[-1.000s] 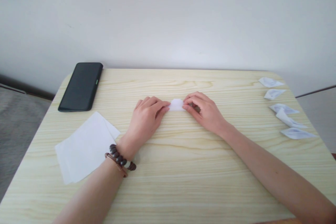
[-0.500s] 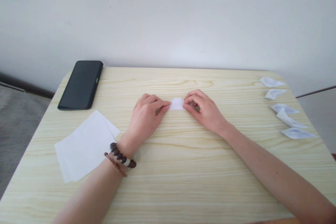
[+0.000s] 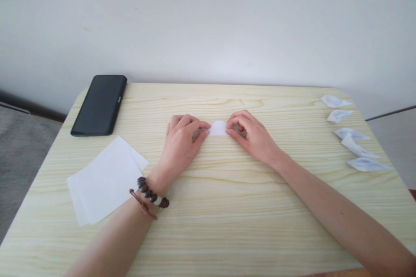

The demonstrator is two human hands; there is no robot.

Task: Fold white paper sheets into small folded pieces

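A small folded piece of white paper (image 3: 218, 128) lies between my hands near the middle of the table, its top edge narrower than its bottom. My left hand (image 3: 182, 138) pinches the left end between thumb and fingers. At the right end, the thumb and fingertips of my right hand (image 3: 254, 136) are closed on the paper too. The fingertips hide both ends of it. On my left wrist sit a dark beaded bracelet (image 3: 150, 194) and a thin brown bangle (image 3: 141, 204).
Loose white paper sheets (image 3: 104, 181) lie left of my left forearm. Behind them rests a black phone-like device (image 3: 99, 104). Several folded white paper pieces (image 3: 339, 116) line the right side of the wooden table (image 3: 227, 225). A pale wall (image 3: 208, 21) rises behind the table.
My left hand's fingers have shifted slightly at the paper's left end, the thumb and forefinger opening into a wider loop. My right hand and the folded paper look almost unchanged.
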